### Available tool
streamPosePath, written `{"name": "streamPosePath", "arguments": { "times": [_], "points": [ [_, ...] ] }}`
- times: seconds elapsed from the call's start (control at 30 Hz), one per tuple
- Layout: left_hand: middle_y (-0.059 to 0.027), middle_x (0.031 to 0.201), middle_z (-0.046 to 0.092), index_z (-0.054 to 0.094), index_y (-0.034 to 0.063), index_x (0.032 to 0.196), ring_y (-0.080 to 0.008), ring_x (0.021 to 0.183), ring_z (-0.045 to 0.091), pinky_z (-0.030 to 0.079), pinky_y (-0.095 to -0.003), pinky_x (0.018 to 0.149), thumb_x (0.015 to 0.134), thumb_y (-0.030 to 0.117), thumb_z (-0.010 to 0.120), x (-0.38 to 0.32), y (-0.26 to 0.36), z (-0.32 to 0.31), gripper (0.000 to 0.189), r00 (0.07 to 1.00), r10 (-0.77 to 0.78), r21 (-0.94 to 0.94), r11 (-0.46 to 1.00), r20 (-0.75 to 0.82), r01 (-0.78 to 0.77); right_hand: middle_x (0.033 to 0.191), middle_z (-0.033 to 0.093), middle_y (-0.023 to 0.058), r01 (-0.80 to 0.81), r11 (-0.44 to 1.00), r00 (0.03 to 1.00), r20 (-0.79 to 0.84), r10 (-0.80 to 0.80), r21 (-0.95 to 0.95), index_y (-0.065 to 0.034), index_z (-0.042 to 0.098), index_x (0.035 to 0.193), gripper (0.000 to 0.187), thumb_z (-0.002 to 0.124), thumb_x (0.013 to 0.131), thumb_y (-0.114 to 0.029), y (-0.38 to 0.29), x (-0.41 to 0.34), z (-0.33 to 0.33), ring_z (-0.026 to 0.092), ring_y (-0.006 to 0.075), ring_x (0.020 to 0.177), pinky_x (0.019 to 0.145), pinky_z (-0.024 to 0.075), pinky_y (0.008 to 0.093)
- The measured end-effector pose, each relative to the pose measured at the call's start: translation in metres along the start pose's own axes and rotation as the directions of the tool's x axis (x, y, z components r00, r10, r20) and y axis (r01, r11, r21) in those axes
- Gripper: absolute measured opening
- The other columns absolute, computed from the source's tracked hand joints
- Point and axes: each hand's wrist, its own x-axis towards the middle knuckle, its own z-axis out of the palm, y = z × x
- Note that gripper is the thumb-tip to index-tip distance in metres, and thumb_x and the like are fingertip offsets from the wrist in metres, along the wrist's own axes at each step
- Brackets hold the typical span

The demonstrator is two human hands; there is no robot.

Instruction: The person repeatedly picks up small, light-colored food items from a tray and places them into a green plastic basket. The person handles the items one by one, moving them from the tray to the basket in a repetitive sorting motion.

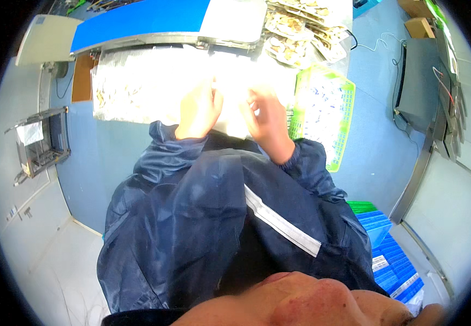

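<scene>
Both of my hands are over a worktop (137, 114) so overexposed that most of its surface is washed out white. My left hand (198, 108) is in front of me, its thumb and fingers pointing away. A short gap separates it from my right hand (266, 122), whose fingers are curled with the thumb close to them. Glare hides whatever lies between or under the fingertips. Just right of my right hand, a lime-green plastic basket (351, 110) holds many small white packets (321, 110) with blue marks. Pale brown pieces (115, 95) show faintly on the worktop's left side.
A conveyor with a blue belt (145, 20) runs along the far side. Packs of sliced, mushroom-like pieces (288, 49) are piled at the far right. A metal frame (44, 138) stands left; a grey machine (418, 81) and floor cables are right. Blue crates (394, 265) are stacked behind, right.
</scene>
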Motion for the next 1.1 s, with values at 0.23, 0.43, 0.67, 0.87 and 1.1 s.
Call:
{"name": "streamPosePath", "arguments": {
  "times": [0.23, 0.43, 0.67, 0.87, 1.1],
  "points": [
    [-0.018, 0.082, 0.066, 0.053, 0.0093, 0.118, -0.0388, 0.075, 0.066, 0.051, -0.0471, 0.064, 0.085, 0.009, 0.061, -0.014, -0.001, 0.026, 0.034, 0.996, 0.073, 0.062, 0.995, 0.042, -0.075, 0.117, 0.061, 0.0283, -0.14, 0.987, 0.976, 0.179, 0.125, 0.074, 0.0077, 0.05, 0.125, 0.033, 0.051, 0.093, -0.002, 0.03, -0.034, 0.008, 0.061, 0.0404, 0.111, 0.098, 0.0484, 0.0433],
    [-0.0171, 0.093, 0.066, 0.055, 0.0088, 0.122, -0.0362, 0.084, 0.065, 0.053, -0.044, 0.07, 0.084, 0.002, 0.062, -0.029, 0.003, 0.029, 0.038, 0.975, 0.217, 0.0, 0.976, 0.044, -0.217, 0.153, 0.038, 0.0171, -0.506, 0.354, 0.853, 0.394, 0.344, 0.786, 0.0032, 0.031, 0.15, 0.053, 0.045, 0.1, -0.003, 0.089, -0.028, 0.045, 0.039, 0.0266, 0.141, 0.115, 0.0327, 0.0372],
    [-0.0173, 0.101, 0.063, 0.058, 0.0061, 0.117, -0.0371, 0.093, 0.062, 0.05, -0.0438, 0.078, 0.083, 0.002, 0.061, -0.049, -0.064, 0.031, 0.035, 0.995, -0.089, 0.02, 0.996, -0.047, 0.09, 0.116, 0.067, 0.0075, -0.736, 0.421, 0.641, 0.746, 0.181, 0.53, -0.0041, 0.05, 0.14, 0.039, 0.045, 0.101, -0.009, 0.073, -0.009, 0.034, 0.064, 0.0207, 0.102, 0.092, 0.0494, 0.0308],
    [-0.0161, 0.096, 0.055, 0.056, 0.0021, 0.12, -0.0343, 0.091, 0.057, 0.049, -0.0401, 0.081, 0.08, -0.006, 0.061, -0.084, -0.128, 0.036, 0.041, 0.997, -0.029, 0.085, 0.996, -0.069, 0.035, 0.085, 0.066, 0.005, -0.14, 0.977, 0.977, 0.185, 0.109, 0.161, -0.0017, 0.065, 0.103, 0.03, 0.052, 0.097, -0.028, 0.108, 0.201, -0.079, 0.059, 0.0136, 0.069, 0.064, 0.0489, 0.0281],
    [-0.0207, 0.129, 0.054, 0.066, 0.0031, 0.11, -0.0385, 0.116, 0.054, 0.047, -0.0402, 0.097, 0.088, 0.001, 0.06, -0.082, -0.131, 0.032, 0.022, 0.98, -0.118, 0.16, 0.977, -0.162, 0.144, 0.075, 0.07, 0.0147, -0.277, 0.955, 0.889, -0.348, 0.297, 0.108, 0.0112, 0.066, 0.09, 0.045, 0.059, 0.094, -0.033, 0.295, 0.438, -0.191, 0.069, 0.0229, 0.06, 0.059, 0.0595, 0.0343]
  ]
}}
